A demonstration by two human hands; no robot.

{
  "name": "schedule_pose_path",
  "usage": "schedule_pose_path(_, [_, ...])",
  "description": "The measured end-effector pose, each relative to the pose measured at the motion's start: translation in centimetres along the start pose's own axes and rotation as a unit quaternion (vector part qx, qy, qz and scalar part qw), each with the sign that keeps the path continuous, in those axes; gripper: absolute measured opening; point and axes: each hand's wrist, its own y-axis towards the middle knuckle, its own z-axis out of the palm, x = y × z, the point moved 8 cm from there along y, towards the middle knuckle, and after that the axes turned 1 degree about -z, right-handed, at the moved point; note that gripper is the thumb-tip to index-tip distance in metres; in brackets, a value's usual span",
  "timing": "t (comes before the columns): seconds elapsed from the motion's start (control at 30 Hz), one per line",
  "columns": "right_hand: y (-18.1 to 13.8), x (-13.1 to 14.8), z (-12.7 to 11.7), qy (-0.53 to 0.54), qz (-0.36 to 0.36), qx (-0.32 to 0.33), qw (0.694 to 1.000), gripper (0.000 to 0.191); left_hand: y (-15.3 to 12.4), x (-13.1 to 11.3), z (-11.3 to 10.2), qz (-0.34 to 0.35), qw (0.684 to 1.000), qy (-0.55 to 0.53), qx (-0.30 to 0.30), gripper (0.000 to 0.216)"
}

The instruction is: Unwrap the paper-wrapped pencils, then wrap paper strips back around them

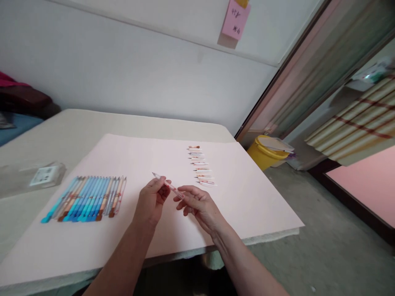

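My left hand [152, 198] and my right hand [196, 202] both pinch one thin pink-and-clear pen [169, 186] above the pale pink sheet [154, 230] on the table. The pen's tip points up and to the left. The left hand grips its middle, the right hand its near end. A row of several blue and orange pens [86, 198] lies side by side to the left of my hands. A column of several small pen caps [200, 166] lies just beyond my right hand.
A clear plastic packet with a label [40, 176] lies at the table's left edge. A yellow bucket [265, 153] stands on the floor past the table's right side. A pink note [236, 18] hangs on the wall.
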Motion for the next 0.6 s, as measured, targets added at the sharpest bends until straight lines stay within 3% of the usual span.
schedule_pose_path(0.13, [0.3, -0.1, -1.0, -0.112, 0.002, -0.025, 0.993, 0.029, -0.1, -0.6, 0.1, 0.028, 0.998, 0.053, -0.008, 0.017])
schedule_pose_path(0.27, [0.7, -0.8, -1.5, -0.205, 0.0, -0.057, 0.977, 0.017, -0.3, -0.9, 0.1, 0.055, 0.992, 0.11, -0.007, 0.021])
schedule_pose_path(0.5, [0.9, -2.5, -1.1, -0.227, 0.03, -0.062, 0.971, 0.016, -0.8, 0.2, 0.2, 0.044, 0.972, 0.23, 0.032, 0.031])
schedule_pose_path(0.6, [1.0, -2.8, -1.1, -0.268, 0.033, -0.057, 0.961, 0.014, -0.5, -1.1, -0.4, 0.062, 0.941, 0.332, 0.03, 0.03])
